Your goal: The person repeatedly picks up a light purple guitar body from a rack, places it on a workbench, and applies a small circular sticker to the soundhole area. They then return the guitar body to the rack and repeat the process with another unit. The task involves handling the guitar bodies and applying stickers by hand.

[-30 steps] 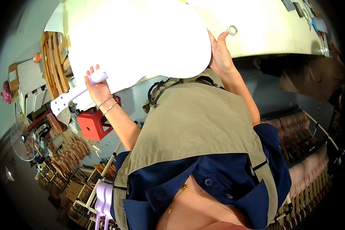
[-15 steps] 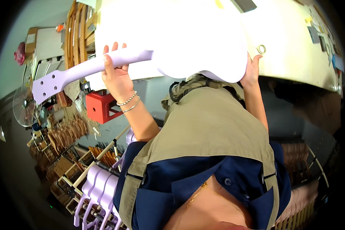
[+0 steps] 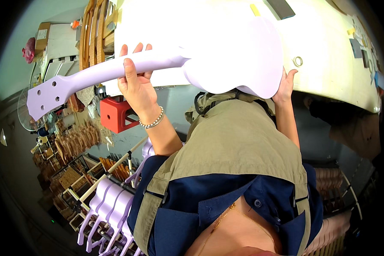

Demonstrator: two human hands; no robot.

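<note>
A pale lilac ukulele (image 3: 239,59), without strings, is held across in front of me over the front of a bright white table. Its headstock (image 3: 49,97), with several peg holes, points left. My left hand (image 3: 137,83) is wrapped round the neck from below, thumb on the near side and fingertips showing beyond it. At the right end of the body, my right hand (image 3: 284,87) grips the edge, thumb sticking out and the other fingers partly hidden. Strong glare washes out much of the body's surface.
On the white table (image 3: 328,55) lie a tape roll (image 3: 298,62) and a dark grey block (image 3: 280,8). A red stool (image 3: 115,115) stands below left. Several lilac ukuleles (image 3: 111,205) hang on a rack beside me. Wooden parts (image 3: 91,34) stand at the far left.
The ukulele has tilted a little, its headstock shifting left and looking larger. Glare on the body has lessened, so its outline shows better. Both hands keep their hold.
</note>
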